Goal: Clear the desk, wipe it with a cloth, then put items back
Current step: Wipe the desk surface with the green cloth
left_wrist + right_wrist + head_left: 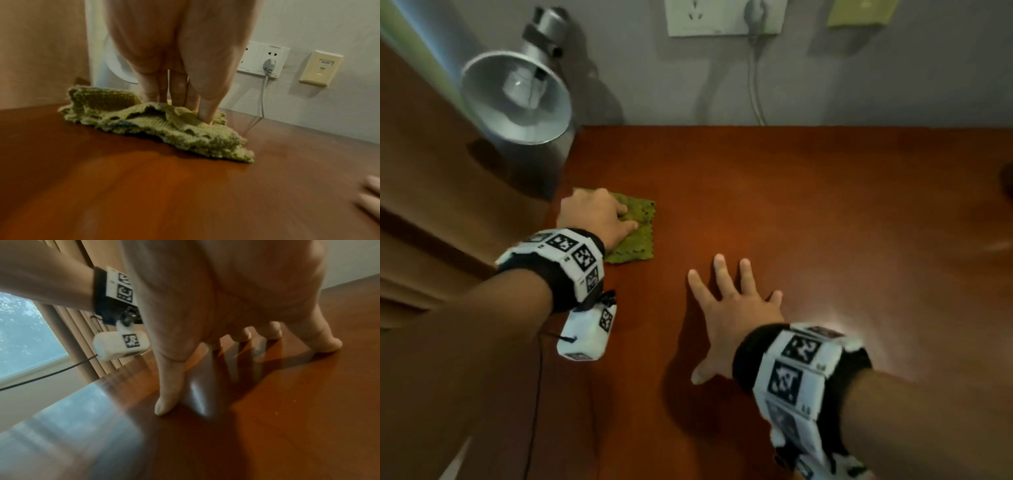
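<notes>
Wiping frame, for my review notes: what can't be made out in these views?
1. Head view: dark object at right edge, cut off, unidentifiable.
2. Left wrist view: lamp mostly hidden behind left hand.
3. Right wrist view: near desk blurred, washed by window reflection.
4. Left wrist view: socket plate print too small.

Rumpled green knitted cloth lies on desk.

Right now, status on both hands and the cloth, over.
Left hand pressing green cloth onto desk, far left. Right hand flat on desk, fingers spread. Lamp close behind cloth.
</notes>
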A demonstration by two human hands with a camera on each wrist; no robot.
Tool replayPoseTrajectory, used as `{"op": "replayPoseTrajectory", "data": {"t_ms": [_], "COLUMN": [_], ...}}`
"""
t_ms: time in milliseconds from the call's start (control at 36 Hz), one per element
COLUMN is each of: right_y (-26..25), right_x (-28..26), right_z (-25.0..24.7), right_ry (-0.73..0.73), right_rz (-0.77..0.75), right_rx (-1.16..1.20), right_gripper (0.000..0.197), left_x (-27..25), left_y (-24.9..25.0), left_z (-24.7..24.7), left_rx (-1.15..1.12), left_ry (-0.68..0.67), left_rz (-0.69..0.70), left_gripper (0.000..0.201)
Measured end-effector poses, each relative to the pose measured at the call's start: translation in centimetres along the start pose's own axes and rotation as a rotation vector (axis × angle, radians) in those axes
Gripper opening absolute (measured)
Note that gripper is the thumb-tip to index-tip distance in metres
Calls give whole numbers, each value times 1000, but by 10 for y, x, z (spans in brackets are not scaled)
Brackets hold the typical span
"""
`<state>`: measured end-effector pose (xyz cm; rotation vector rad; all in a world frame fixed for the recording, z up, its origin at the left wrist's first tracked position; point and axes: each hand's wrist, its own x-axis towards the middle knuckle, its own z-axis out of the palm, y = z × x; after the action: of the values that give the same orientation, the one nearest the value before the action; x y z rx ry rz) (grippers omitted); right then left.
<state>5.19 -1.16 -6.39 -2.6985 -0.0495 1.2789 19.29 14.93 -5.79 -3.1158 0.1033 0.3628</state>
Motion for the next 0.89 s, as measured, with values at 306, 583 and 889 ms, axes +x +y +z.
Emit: {"op": "replayPoseTrajectory", "data": {"t_ms": [306,583,889], "right_y": [-19,-27,-38], "right_x": [47,96,116], "right_z": [-70,-110,-117], "right_ry": [317,293,197], "right_rz": [97,99,82], "right_rx": [295,186,222], "right_gripper": [101,110,118], "left_x": [54,9,63], "left_y": [7,-38,-28], "left_z": [-6,17,-14], "left_rx": [7,48,26], "left_ry": [35,-79,-14], "left_rz": [123,145,158], "left_gripper": [36,36,41]}}
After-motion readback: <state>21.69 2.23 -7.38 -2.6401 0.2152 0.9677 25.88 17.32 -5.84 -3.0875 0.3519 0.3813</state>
